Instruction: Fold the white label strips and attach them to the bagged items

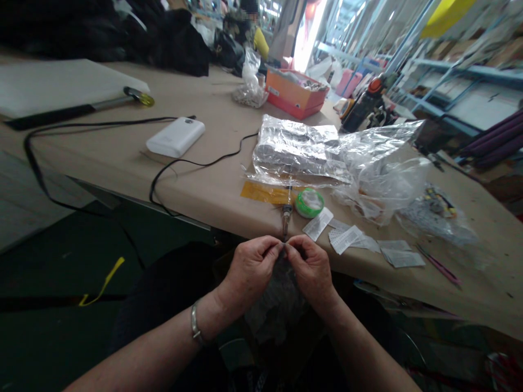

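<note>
Just off the table's front edge, my left hand (254, 265) and my right hand (311, 267) meet fingertip to fingertip. Both are closed in a pinch, and whatever lies between the fingers is too small to make out. Right above the fingertips, a slim tool with a metal tip (285, 222) points toward me over the edge. Beside it sits a round green tub (298, 206) with something whitish in it. Small printed paper slips (346, 239) lie right of my right hand. Greyish translucent plastic (278, 305) hangs below my hands.
Behind the tool lie an amber strip (261, 192) and crumpled clear plastic bags (300, 149). A white power bank (175, 137) with a black cable is at left. Pink tweezers (440, 265) lie at right. Farther back stand an orange box (294, 100) and a dark bottle (362, 106).
</note>
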The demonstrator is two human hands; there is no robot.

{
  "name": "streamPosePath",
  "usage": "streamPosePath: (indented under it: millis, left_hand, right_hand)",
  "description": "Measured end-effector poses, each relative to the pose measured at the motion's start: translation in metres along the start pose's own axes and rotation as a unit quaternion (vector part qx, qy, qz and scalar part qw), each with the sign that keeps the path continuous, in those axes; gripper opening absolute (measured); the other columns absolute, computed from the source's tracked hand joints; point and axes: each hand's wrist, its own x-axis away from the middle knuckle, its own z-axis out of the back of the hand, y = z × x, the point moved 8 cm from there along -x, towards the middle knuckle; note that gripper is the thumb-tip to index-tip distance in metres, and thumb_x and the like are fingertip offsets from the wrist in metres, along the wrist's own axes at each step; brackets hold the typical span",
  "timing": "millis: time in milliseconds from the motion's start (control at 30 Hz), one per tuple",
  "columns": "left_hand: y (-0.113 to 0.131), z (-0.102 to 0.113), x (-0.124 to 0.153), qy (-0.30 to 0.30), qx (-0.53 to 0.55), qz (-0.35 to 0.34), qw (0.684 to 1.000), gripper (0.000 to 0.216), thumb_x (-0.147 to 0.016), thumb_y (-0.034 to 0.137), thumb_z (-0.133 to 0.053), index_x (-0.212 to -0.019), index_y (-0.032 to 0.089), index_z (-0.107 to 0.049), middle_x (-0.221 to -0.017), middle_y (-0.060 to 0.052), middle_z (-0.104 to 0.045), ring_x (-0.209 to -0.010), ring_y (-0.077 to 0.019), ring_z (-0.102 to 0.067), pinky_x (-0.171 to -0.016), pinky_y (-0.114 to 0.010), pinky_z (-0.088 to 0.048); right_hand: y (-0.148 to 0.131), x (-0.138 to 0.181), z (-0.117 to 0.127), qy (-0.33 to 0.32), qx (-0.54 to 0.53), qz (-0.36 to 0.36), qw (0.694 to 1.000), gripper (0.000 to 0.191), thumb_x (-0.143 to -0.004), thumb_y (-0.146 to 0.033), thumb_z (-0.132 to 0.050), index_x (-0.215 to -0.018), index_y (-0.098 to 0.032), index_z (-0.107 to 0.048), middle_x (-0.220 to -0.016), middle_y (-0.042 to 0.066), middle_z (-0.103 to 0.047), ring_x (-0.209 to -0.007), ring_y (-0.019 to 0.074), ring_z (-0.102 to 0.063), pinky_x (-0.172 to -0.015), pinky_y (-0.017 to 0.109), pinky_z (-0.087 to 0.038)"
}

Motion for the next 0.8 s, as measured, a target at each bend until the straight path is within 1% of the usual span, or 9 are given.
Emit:
streamPosePath:
  millis: [133, 300, 633, 800]
  left_hand:
    - [-0.001, -0.002, -0.002, -0.010, -0.018, -0.010, 1.000, 0.020, -0.082, 0.026, -0.051, -0.077, 0.018, -0.068, -0.070, -0.001, -0.068, -0.064, -0.0131, -0.058, -0.062, -0.021, -0.042]
    - [-0.002, -0.002, -0.003, -0.010, -0.015, -0.019, 1.000, 0.021, -0.083, 0.025, -0.050, -0.076, 0.017, -0.068, -0.070, -0.001, -0.067, -0.066, -0.0122, -0.058, -0.063, -0.020, -0.042]
    - [-0.004, -0.003, -0.008, -0.009, 0.003, -0.013, 1.000, 0.021, -0.083, 0.026, -0.050, -0.075, 0.016, -0.067, -0.069, 0.000, -0.065, -0.065, -0.0116, -0.056, -0.062, -0.019, -0.042]
    - [-0.005, -0.004, -0.010, -0.011, 0.003, -0.009, 1.000, 0.020, -0.082, 0.024, -0.050, -0.073, 0.016, -0.066, -0.068, 0.000, -0.064, -0.065, -0.0116, -0.056, -0.062, -0.020, -0.042]
  right_hand:
    - [0.000, -0.001, 0.001, 0.001, 0.004, 0.005, 1.000, 0.011, -0.083, -0.026, -0.052, -0.075, -0.019, -0.056, -0.064, -0.003, -0.055, -0.061, 0.0113, -0.050, -0.060, 0.022, -0.040]
    - [0.004, -0.002, 0.001, -0.003, 0.001, 0.008, 1.000, 0.011, -0.083, -0.025, -0.051, -0.076, -0.019, -0.056, -0.064, -0.003, -0.054, -0.061, 0.0111, -0.050, -0.060, 0.023, -0.040]
    - [0.003, -0.005, 0.002, 0.005, 0.009, 0.001, 1.000, 0.012, -0.083, -0.026, -0.051, -0.075, -0.018, -0.057, -0.062, -0.003, -0.055, -0.060, 0.0113, -0.051, -0.060, 0.023, -0.040]
    - [0.003, -0.005, 0.000, 0.004, -0.029, -0.002, 1.000, 0.014, -0.082, -0.028, -0.053, -0.074, -0.017, -0.058, -0.062, -0.003, -0.056, -0.059, 0.0105, -0.051, -0.059, 0.022, -0.042]
